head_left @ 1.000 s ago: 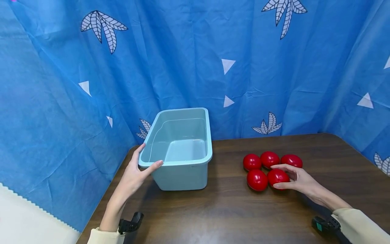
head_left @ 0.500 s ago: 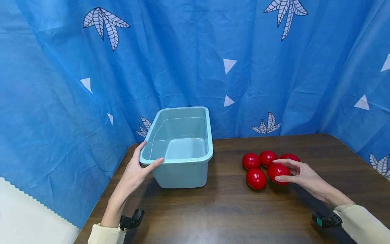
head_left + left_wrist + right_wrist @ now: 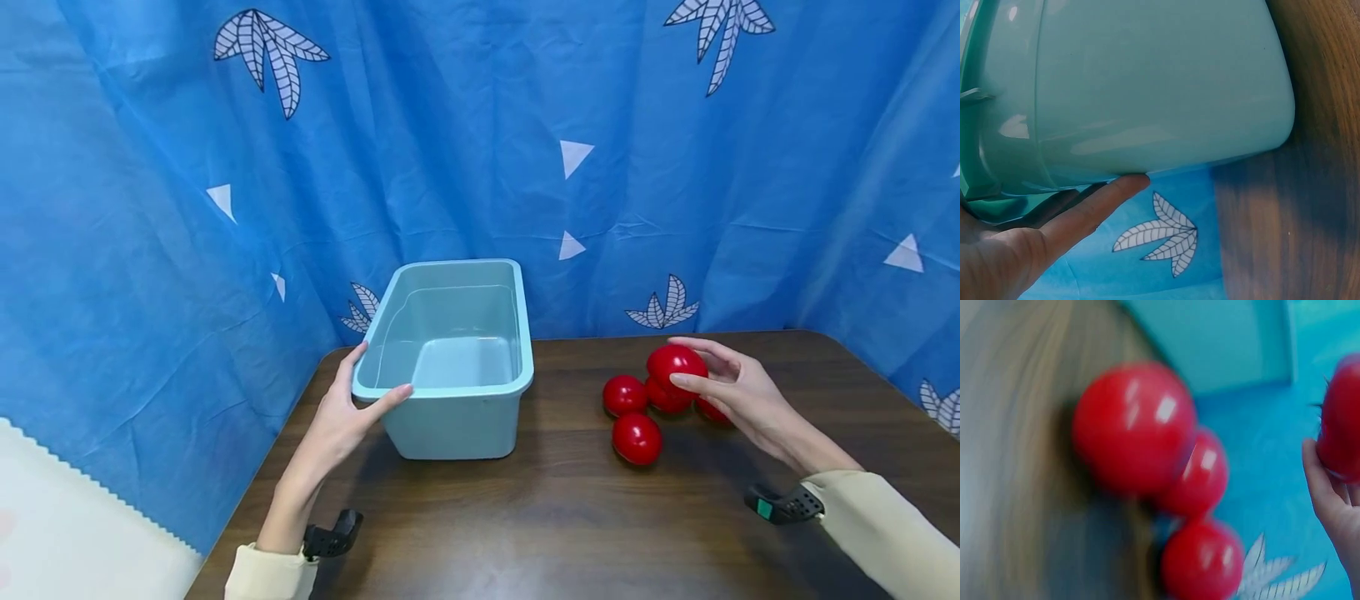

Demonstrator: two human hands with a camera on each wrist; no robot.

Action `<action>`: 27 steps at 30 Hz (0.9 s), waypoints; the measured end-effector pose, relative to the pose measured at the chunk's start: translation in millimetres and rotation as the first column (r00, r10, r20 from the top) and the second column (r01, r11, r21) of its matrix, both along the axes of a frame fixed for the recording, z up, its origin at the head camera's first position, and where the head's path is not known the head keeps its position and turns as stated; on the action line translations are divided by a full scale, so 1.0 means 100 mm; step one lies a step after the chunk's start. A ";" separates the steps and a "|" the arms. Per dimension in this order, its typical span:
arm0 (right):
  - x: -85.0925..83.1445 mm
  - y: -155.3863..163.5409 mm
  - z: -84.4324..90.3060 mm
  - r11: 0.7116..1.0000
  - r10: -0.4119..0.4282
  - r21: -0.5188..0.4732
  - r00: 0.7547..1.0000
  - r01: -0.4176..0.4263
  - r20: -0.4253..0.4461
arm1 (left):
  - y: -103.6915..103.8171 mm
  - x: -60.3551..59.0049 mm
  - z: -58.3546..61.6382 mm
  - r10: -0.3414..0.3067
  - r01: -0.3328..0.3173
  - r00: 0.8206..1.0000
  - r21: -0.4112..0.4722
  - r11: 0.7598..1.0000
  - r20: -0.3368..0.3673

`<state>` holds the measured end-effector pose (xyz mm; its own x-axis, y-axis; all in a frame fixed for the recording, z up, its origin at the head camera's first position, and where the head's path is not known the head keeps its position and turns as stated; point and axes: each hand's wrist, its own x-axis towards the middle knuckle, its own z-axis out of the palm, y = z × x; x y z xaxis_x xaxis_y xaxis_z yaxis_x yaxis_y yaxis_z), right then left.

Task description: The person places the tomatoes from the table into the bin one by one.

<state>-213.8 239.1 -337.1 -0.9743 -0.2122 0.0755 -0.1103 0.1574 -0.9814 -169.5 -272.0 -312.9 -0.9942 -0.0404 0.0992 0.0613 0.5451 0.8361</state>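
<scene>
Lifted clear of the desk point(image 3: 570, 517) now, one red ball point(image 3: 677, 363) sits pinched in the right hand point(image 3: 738, 392), right of centre; the bin point(image 3: 450, 392), steadied by the left hand's point(image 3: 337, 421) grip on its rim, lies leftward.

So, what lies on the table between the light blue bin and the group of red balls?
Nothing. In the head view, the stretch of dark wooden table between the bin and the nearest red ball is bare.
</scene>
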 end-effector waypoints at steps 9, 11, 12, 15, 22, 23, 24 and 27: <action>-0.16 -0.61 0.40 0.968 0.044 -0.248 0.999 -0.046 -0.015 | 0.02 0.03 0.02 0.000 0.000 1.000 0.004 1.000 0.002; -0.21 -0.79 0.47 0.959 0.060 -0.277 0.998 -0.064 -0.022 | 0.02 0.03 0.02 0.001 -0.001 1.000 0.004 1.000 0.002; -0.23 -0.88 0.51 0.953 0.068 -0.294 0.997 -0.072 -0.022 | 0.01 0.03 0.02 0.000 0.000 1.000 0.007 1.000 0.001; -0.29 -1.11 0.58 0.936 0.083 -0.342 0.996 -0.084 -0.018 | 0.03 0.02 0.02 -0.004 0.004 1.000 0.009 1.000 0.005; -0.49 -1.60 0.76 0.926 0.118 -0.352 0.991 -0.134 -0.067 | 0.04 0.01 0.03 -0.002 0.002 1.000 0.007 1.000 0.016; -0.53 -1.66 0.78 0.924 0.124 -0.354 0.990 -0.142 -0.074 | 0.04 0.01 0.03 -0.005 0.004 1.000 0.010 1.000 0.014; -0.56 -1.71 0.81 0.924 0.127 -0.354 0.989 -0.147 -0.079 | 0.05 0.01 0.03 -0.007 0.007 1.000 0.013 1.000 0.011; -0.65 -1.85 0.88 0.917 0.140 -0.365 0.986 -0.163 -0.089 | 0.06 0.01 0.05 -0.015 0.014 1.000 0.026 1.000 0.007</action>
